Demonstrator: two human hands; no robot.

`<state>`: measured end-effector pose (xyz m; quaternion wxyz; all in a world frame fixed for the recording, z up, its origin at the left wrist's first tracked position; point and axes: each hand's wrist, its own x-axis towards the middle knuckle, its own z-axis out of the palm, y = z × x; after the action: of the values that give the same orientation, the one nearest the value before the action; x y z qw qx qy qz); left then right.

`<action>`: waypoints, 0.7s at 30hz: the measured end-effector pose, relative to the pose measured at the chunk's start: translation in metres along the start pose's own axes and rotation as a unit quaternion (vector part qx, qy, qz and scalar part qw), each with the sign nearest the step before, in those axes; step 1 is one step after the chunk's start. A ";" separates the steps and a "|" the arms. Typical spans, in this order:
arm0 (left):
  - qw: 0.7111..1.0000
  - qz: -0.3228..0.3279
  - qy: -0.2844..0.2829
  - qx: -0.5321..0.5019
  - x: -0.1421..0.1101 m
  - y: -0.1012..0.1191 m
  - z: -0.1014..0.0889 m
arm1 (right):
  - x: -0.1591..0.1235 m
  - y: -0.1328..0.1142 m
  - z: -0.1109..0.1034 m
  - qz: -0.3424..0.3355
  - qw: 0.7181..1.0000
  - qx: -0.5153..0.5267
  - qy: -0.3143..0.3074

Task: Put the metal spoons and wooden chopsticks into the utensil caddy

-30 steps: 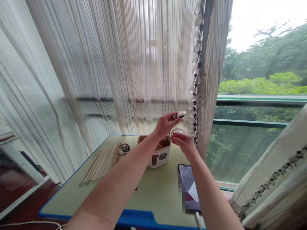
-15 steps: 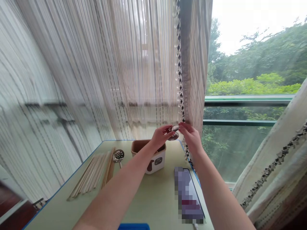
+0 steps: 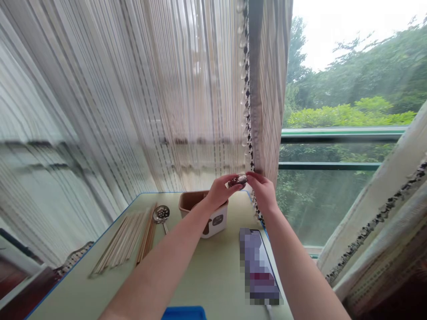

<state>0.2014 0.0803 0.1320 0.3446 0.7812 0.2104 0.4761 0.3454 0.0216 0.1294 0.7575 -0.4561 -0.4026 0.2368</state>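
Spoons [image 3: 241,180] have drawn together, long axes sideways, pointing right, pinched by left grip [image 3: 238,182] and right grip [image 3: 247,177]

The white, box-shaped container [image 3: 218,230] bears a dark oval label [image 3: 218,219]. Right of the container, the small metal utensil [image 3: 240,180] is silver. Left of it, the silver, round-headed metal skimmer [image 3: 162,214] has a hole pattern; slender brown sticks [image 3: 146,238] adjoin slender pale-beige sticks [image 3: 118,242].

Left hand [image 3: 220,191]: bare, slim-fingered; by right end of box [image 3: 218,229].
Left forearm [image 3: 167,258]: bare, tapering to wrist; front of box.
Right hand [image 3: 264,190]: bare, slim-fingered; right of box.
Right forearm [image 3: 296,258]: bare, same taper.
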 end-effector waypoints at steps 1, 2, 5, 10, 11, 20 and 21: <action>1.000 -0.001 0.001 -0.005 0.001 -0.001 0.001 | 0.000 0.000 0.000 0.001 1.000 -0.005 -0.001; 1.000 -0.002 0.002 -0.010 0.001 -0.003 0.001 | -0.001 -0.002 0.001 0.002 1.000 -0.012 -0.003; 1.000 0.001 -0.002 -0.021 0.006 -0.004 0.000 | -0.003 -0.010 0.003 -0.019 0.998 -0.053 0.000; 0.999 0.022 -0.028 -0.015 0.014 0.006 -0.004 | -0.004 -0.024 0.001 -0.065 0.992 -0.107 0.001; 0.999 0.027 -0.034 -0.011 0.015 0.008 -0.004 | -0.004 -0.025 0.000 -0.061 0.992 -0.107 -0.001; 0.998 0.046 -0.036 -0.023 0.016 0.028 -0.001 | -0.005 -0.037 -0.009 -0.096 0.989 -0.111 0.003; 0.998 0.054 -0.033 -0.012 0.018 0.031 -0.002 | -0.005 -0.039 -0.009 -0.101 0.989 -0.106 0.002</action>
<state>0.2077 0.0717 0.1665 0.3347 0.8023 0.1508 0.4707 0.3500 -0.0049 0.1595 0.7256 -0.4910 -0.4683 0.1141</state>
